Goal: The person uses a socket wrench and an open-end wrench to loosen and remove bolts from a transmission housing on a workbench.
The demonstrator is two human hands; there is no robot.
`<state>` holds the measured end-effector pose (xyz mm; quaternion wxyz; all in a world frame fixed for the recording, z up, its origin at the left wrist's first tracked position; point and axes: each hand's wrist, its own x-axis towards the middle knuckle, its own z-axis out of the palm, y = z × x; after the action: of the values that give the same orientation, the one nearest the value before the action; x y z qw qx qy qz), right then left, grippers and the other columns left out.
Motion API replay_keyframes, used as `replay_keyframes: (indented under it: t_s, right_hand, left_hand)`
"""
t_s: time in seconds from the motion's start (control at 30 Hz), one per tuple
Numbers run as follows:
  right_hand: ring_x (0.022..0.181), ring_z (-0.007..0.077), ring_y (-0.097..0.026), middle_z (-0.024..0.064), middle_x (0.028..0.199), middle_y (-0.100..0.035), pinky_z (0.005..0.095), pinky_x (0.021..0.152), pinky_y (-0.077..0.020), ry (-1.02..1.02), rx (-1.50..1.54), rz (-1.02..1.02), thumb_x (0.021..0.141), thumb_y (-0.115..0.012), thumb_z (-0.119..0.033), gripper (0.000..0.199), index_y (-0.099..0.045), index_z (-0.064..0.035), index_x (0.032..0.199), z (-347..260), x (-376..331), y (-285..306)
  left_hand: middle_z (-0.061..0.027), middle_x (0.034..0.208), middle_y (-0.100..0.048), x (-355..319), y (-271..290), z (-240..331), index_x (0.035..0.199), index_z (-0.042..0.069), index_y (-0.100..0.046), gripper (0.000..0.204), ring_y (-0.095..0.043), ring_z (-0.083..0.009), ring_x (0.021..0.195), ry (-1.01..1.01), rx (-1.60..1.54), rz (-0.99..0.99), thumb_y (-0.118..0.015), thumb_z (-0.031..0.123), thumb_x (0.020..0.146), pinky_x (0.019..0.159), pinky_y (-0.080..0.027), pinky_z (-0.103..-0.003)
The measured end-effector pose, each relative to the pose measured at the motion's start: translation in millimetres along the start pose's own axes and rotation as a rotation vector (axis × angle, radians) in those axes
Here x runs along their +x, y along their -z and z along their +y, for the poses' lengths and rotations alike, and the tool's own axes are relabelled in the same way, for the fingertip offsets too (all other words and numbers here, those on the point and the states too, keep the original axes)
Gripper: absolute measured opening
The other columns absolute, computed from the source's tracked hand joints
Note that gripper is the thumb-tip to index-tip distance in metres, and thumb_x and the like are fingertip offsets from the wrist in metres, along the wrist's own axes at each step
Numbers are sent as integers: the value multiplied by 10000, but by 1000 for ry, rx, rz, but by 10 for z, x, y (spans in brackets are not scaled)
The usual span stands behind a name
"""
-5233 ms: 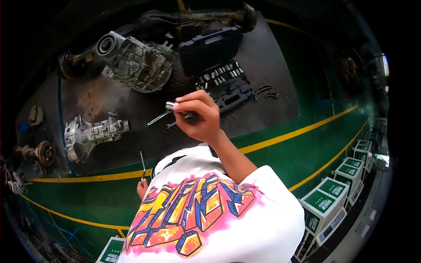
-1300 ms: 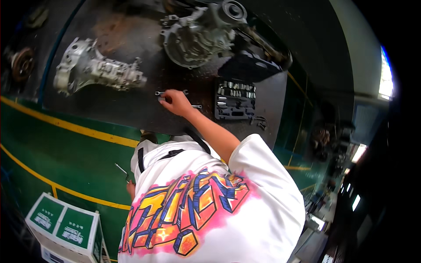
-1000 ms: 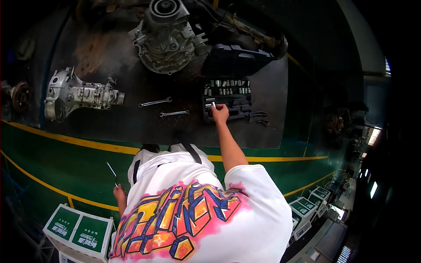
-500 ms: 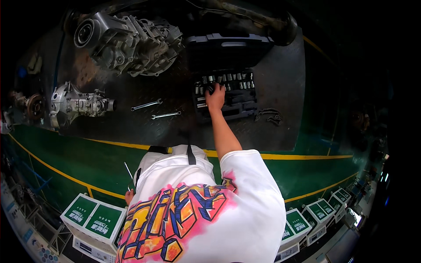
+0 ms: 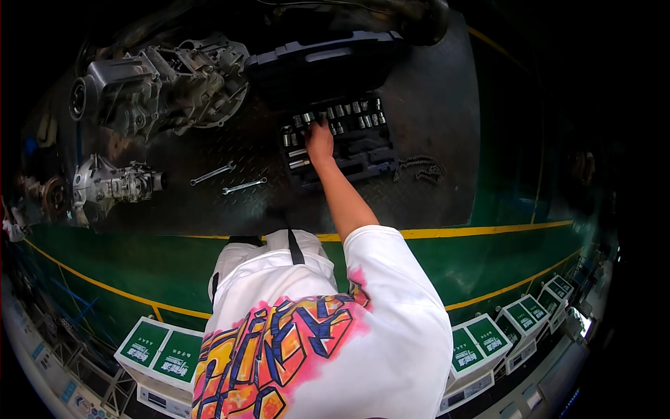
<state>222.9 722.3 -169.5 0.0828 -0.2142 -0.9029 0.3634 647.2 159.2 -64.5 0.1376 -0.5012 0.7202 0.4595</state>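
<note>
My right hand (image 5: 320, 143) reaches into an open dark socket set case (image 5: 380, 167), its fingers drawn together at the rows of silver sockets (image 5: 347, 109). What they grip, if anything, is too small and dark to make out. Two longer silver pieces (image 5: 299, 159) lie in the case just left of that hand. The case lid (image 5: 328, 59) stands raised behind the sockets. My left hand is out of view. Two combination wrenches, one farther (image 5: 213, 173) and one nearer (image 5: 245, 186), rest on the dark metal surface left of the case.
A large metal gearbox housing (image 5: 164, 87) sits at the far left, with a smaller transmission unit (image 5: 115, 183) nearer. A dark chain (image 5: 419, 169) lies right of the case. White cabinets with green tops (image 5: 159, 349) stand on both sides behind me. Yellow lines (image 5: 460, 232) cross the green floor.
The view has shifted, moving the case left and up in it. My right hand has stayed among the sockets. My left hand, with a thin silver tool beside it earlier, has left the view.
</note>
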Motion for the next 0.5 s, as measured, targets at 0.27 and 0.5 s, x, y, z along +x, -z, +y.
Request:
replay_keyframes:
  t_s: [0.27,0.5]
  right_hand:
    - [1040,413,-560,176,1131,-578,482,869,-497,-59,22,296,781,-687,-58,325,-653,-89,1103,116,414,346]
    - [1085,377,-576,137,1187,-585,466,873,-512,53,-40,-11,782,-658,-46,412,-678,-165,1176,651,668,744]
  left_hand:
    - [44,581,-429,84,9,154,737,108,-507,271,-365,-63,486,75,-157,3,-632,195,962,455,-276,-258]
    - [54,599,-444,151,4,177,729,95,-539,261,-363,-55,523,-100,-37,-8,-637,177,957,476,-270,-263]
